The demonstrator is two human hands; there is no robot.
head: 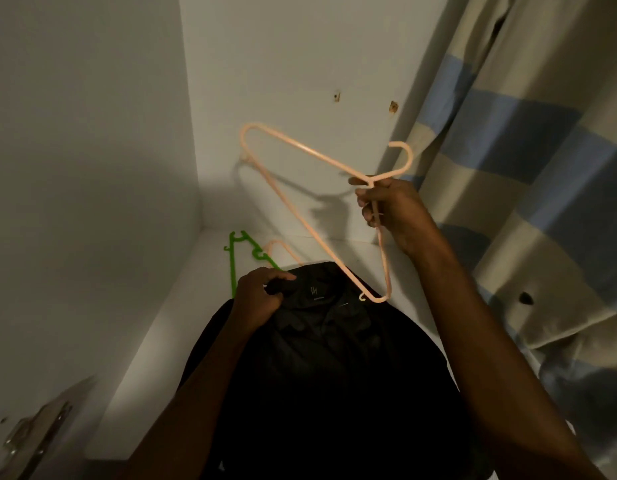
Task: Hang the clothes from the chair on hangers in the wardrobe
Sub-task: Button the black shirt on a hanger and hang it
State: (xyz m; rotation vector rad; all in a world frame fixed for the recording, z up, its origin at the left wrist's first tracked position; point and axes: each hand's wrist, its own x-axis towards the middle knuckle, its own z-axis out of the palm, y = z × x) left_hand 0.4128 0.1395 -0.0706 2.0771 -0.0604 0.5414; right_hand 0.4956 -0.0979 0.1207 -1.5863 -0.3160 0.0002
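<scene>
Hands grip peach hanger and black shirt.

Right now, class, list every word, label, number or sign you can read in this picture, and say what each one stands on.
No text here can be read.
Neck label of the black shirt: a small pale mark with a short line under it, too small and blurred to read.
Peach hanger, green hanger, striped cloth: no writing shows on them.

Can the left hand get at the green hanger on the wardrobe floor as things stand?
Probably not freely: the left hand grips the black shirt collar, and the shirt partly covers the green hanger.
</scene>
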